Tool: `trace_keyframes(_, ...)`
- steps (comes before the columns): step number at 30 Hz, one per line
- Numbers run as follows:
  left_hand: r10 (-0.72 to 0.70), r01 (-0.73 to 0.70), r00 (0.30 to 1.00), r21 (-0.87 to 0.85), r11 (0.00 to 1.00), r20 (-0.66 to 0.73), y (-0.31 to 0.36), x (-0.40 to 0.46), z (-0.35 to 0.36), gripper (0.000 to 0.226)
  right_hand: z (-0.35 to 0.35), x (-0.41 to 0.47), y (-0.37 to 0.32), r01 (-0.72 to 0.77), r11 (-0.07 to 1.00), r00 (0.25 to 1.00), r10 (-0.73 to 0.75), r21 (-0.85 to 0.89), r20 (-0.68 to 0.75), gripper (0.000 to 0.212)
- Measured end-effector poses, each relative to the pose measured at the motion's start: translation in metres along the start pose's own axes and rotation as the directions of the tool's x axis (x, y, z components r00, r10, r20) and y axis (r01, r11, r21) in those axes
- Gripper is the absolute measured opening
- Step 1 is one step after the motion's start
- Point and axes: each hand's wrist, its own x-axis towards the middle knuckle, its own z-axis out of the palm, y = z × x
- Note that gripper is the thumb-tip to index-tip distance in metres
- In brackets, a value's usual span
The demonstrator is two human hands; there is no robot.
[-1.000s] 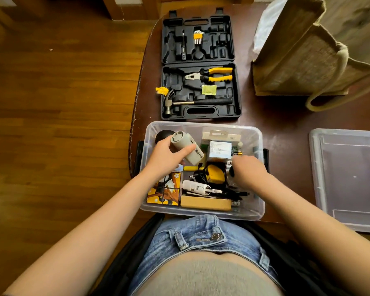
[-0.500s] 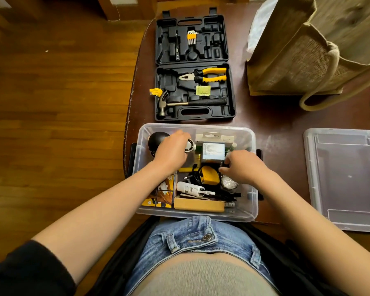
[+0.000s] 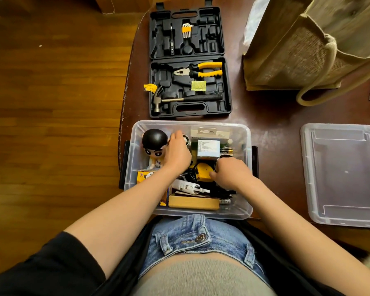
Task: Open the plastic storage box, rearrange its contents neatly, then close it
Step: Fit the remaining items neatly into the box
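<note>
At the near edge of the bench, open plastic storage box: left hand curled round a small fan beside the figurine; right hand curled among cables, grasp unclear. Lid lies apart, right. Rearranging underway; next, seat the fan snugly.

Setting: a lived-in home room, not a workshop. Polished wooden plank floor on the left; dark brown wooden table with a rounded, worn edge. Far on it an open black tool case — a household kit with yellow-handled pliers, claw hammer, hex keys. Far right, a burlap tote bag. In the near clear storage box, household odds and ends — including a black-haired toy figurine.
</note>
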Motion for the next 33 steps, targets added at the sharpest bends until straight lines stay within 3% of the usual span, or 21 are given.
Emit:
trace_keyframes(5, -0.144, 0.131, 0.989, -0.248, 0.96, -0.035, 0.012, -0.012, 0.007, 0.048, 0.004, 0.002, 0.001, 0.01, 0.999, 0.999, -0.012, 0.041, 0.04, 0.026)
trace_keyframes(11, -0.071, 0.074, 0.997, -0.249, 0.966, 0.023, 0.005, -0.026, 0.0, 0.066, 0.005, 0.004, 0.003, 0.042, 0.996, 0.999, -0.041, 0.082, -0.019, 0.03)
trace_keyframes(16, 0.071, -0.09, 0.995, -0.377, 0.922, -0.066, -0.017, -0.034, -0.013, 0.046, 0.001, 0.005, 0.006, 0.049, 0.983, 0.999, -0.051, 0.177, 0.003, 0.033)
trace_keyframes(19, -0.042, 0.02, 0.998, -0.477, 0.879, -0.037, -0.023, -0.034, -0.016, 0.024, 0.0, 0.005, 0.005, 0.031, 0.969, 0.999, -0.037, 0.245, 0.018, 0.034)
trace_keyframes(22, -0.196, 0.28, 0.96, -0.628, 0.726, 0.201, -0.019, -0.028, -0.016, 0.029, 0.001, 0.005, 0.004, 0.005, 0.967, 0.999, -0.014, 0.256, 0.035, 0.034)
trace_keyframes(25, -0.263, 0.56, 0.828, -0.758, 0.335, 0.495, -0.009, -0.015, -0.02, 0.047, 0.003, 0.004, 0.004, -0.02, 0.973, 0.998, 0.006, 0.231, 0.058, 0.034)
trace_keyframes(27, -0.285, 0.625, 0.767, -0.769, 0.134, 0.574, -0.006, -0.003, -0.021, 0.052, 0.006, 0.004, 0.005, -0.029, 0.973, 0.997, 0.012, 0.229, 0.076, 0.035)
trace_keyframes(33, -0.262, 0.646, 0.739, -0.764, 0.009, 0.621, -0.004, 0.013, -0.012, 0.049, 0.011, 0.003, 0.004, -0.039, 0.978, 0.995, 0.018, 0.206, 0.103, 0.037)
